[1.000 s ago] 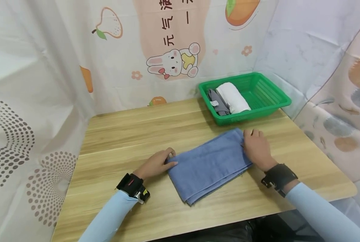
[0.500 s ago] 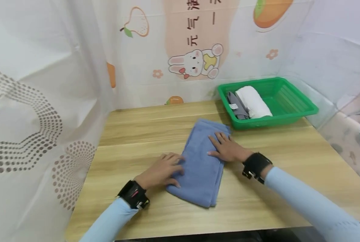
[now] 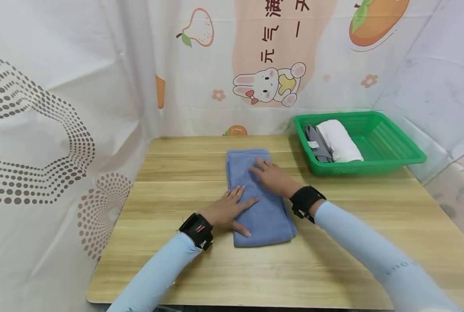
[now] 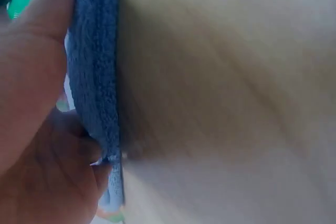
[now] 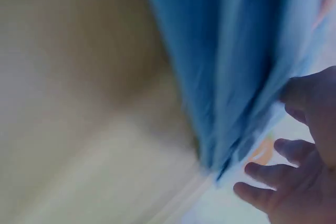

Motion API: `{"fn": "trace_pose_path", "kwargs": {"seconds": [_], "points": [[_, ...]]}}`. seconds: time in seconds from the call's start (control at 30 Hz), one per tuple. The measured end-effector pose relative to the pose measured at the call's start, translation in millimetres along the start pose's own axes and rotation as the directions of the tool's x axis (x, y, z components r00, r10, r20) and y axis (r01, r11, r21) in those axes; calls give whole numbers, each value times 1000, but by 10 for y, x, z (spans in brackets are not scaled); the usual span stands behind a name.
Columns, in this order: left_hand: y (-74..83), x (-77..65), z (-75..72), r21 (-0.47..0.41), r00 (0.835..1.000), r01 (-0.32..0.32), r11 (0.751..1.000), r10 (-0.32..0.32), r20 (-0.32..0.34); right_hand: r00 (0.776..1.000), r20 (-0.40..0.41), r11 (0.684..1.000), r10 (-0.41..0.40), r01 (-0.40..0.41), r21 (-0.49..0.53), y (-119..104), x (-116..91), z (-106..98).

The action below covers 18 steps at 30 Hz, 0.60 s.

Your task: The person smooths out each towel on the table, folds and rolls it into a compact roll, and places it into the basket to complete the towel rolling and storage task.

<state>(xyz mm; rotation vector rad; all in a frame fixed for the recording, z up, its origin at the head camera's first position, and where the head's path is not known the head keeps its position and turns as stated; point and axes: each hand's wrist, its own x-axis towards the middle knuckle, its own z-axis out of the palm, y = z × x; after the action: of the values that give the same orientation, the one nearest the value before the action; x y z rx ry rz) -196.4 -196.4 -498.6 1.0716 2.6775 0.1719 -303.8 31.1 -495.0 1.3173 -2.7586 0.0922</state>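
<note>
A folded blue towel lies lengthwise on the wooden table, its short ends facing the far and near edges. My left hand rests on its left side with fingers spread across the top. Over the upper right part, my right hand lies with loosely extended fingers. Stacked layers of the towel show beside the left thumb in the left wrist view. Blurred folds of the towel appear in the right wrist view, near the spread fingers of the right hand.
At the back right of the table stands a green plastic basket. It holds a rolled white towel and a folded grey cloth. Printed curtains hang along the back and sides.
Both hands have turned the blue towel from a slant to nearly straight, moving its far end leftward. The right hand went from gripping its right end to lying on top; the left fingers have spread.
</note>
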Motion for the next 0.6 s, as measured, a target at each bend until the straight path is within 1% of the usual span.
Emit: {"fn": "trace_pose_path", "kwargs": {"seconds": [0.03,0.1,0.13,0.17,0.2,0.27,0.33,0.37,0.43,0.53,0.6], "points": [[3,3,0,3,1000,-12,1000,12,-13,998,-46,999,-34,35,9,-54,-111,-20],[23,-18,9,10,996,-46,999,47,-74,987,-114,991,-113,120,61,-181,-376,-71],[39,-51,13,22,990,-69,997,71,-118,981,-129,981,-147,161,105,-257,-514,-100],[60,-91,20,30,981,-98,995,101,-166,975,-134,971,-178,197,138,-332,-660,-121],[82,-135,33,39,968,-134,990,139,-210,969,-132,959,-209,229,169,-394,-813,-134],[137,-224,67,45,932,-215,976,218,-288,957,-114,936,-267,285,206,-499,-1104,-158],[188,-303,116,59,899,-284,957,288,-331,949,-93,925,-302,316,212,-567,-1340,-155],[209,-333,143,66,889,-306,950,310,-336,948,-86,924,-307,319,212,-589,-1428,-147],[245,-374,194,78,883,-318,945,326,-338,950,-90,925,-299,311,218,-610,-1541,-119],[268,-393,256,102,893,-278,955,296,-339,953,-123,934,-277,297,198,-615,-1595,-65],[273,-398,281,98,899,-246,964,265,-349,947,-149,939,-283,305,159,-610,-1596,-28]]}}
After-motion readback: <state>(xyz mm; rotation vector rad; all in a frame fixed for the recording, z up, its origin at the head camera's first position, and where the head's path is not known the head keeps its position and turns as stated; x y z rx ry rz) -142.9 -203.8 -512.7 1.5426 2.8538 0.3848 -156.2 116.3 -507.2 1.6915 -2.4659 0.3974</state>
